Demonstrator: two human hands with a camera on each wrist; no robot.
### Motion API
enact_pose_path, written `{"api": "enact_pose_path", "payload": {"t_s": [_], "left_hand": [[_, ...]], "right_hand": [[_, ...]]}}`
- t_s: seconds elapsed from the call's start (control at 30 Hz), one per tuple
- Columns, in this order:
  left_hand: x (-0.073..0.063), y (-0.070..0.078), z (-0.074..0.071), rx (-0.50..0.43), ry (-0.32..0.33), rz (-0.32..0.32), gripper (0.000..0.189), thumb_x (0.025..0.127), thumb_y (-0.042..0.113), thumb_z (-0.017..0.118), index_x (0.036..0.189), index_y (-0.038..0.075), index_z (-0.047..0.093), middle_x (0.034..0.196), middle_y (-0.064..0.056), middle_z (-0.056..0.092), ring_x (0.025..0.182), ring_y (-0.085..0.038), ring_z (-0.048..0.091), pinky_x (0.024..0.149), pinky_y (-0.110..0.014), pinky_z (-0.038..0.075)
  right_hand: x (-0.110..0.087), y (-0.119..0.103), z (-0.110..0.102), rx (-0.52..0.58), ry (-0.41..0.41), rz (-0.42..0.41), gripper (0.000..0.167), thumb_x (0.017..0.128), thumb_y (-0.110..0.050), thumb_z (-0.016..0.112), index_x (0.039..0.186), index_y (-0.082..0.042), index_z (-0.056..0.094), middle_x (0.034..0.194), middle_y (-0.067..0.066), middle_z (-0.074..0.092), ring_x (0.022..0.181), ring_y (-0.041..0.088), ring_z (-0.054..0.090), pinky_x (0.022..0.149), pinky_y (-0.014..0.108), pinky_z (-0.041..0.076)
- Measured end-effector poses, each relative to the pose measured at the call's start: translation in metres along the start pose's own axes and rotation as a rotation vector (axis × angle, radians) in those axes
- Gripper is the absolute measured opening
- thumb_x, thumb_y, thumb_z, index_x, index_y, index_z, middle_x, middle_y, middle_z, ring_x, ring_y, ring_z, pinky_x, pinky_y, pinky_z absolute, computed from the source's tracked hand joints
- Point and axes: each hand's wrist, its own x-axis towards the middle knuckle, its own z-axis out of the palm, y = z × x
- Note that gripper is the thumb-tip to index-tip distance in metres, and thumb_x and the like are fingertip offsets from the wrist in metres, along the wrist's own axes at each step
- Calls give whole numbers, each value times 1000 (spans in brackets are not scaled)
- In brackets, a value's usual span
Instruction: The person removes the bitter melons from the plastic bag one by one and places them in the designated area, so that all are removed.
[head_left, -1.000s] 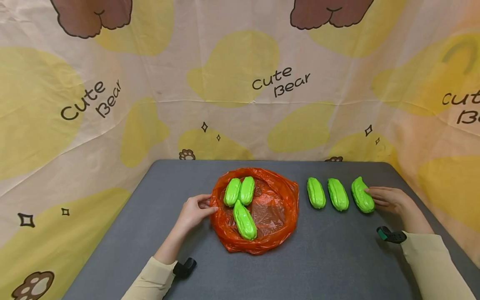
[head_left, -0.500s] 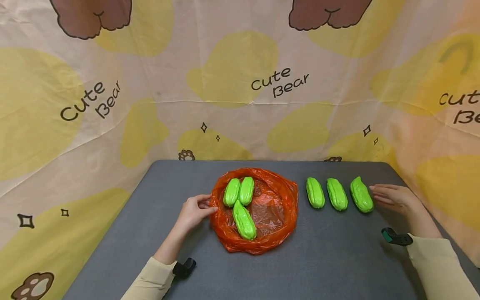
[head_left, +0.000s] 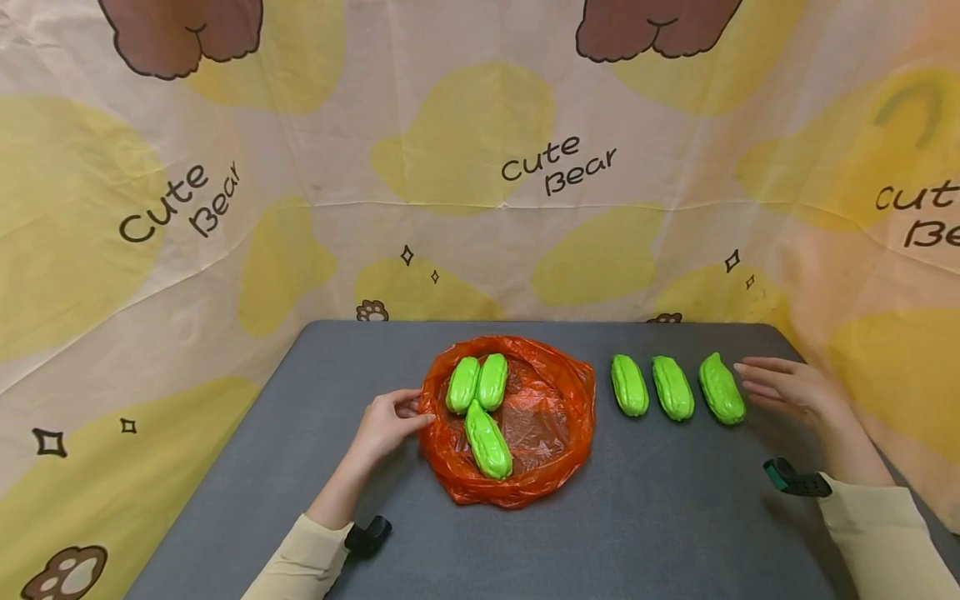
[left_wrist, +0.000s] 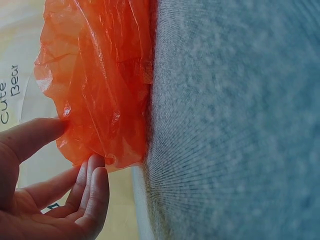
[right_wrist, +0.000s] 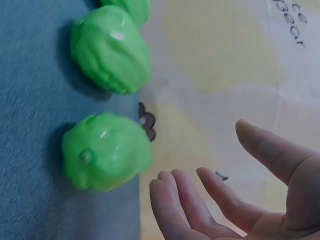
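A red-orange plastic bag (head_left: 577,408) lies spread on the table with its rim rolled open. Inside it rest three glossy, wrinkled green gourd-like pieces (head_left: 489,440). My left hand (head_left: 390,425) holds the bag's left rim between thumb and fingers; the left wrist view shows the thumb (left_wrist: 40,137) against the plastic. Three similar green pieces stand in a row right of the bag: the left one (head_left: 629,386), the middle one (head_left: 672,388) and the right one (head_left: 722,389). Just right of the last, my right hand (head_left: 798,392) hovers with fingers extended, apart from it and holding nothing.
The grey table (head_left: 630,517) has its far edge against a patterned cloth backdrop (head_left: 465,167). The cloth also hangs along both sides. Each wrist wears a dark strap, the left one (head_left: 367,536) and the right one (head_left: 797,479).
My right hand has drawn away to the right from the rightmost green piece, which it was touching or nearly touching. The left hand and the bag have stayed in place.
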Motion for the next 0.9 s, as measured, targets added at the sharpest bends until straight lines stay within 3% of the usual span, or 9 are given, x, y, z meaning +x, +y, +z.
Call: {"api": "enact_pose_path", "payload": {"t_s": [0.43,0.7,0.9], "left_hand": [[0,0,0,-11,-2,-9,47,77,18,78,119,1,64,95,-10,68,81,-17,66,66,-25,52],[-1,1,-1,-6,-1,3,46,77,18,78,118,0,64,95,-9,68,81,-18,66,65,-24,52],[-1,1,-1,2,6,1,46,77,18,78,118,1,65,95,-9,68,81,-17,65,65,-24,51]], "right_hand": [[-7,-24,24,-70,43,-77,76,96,-37,52,145,12,21,99,-26,50,89,-11,59,83,26,53],[-5,-32,43,-90,39,-87,75,94,-41,55,146,6,26,133,11,47,91,-12,57,89,32,52],[-4,-39,56,-106,24,-102,73,95,-42,53,145,5,29,143,25,38,98,-7,57,92,35,50]]}}
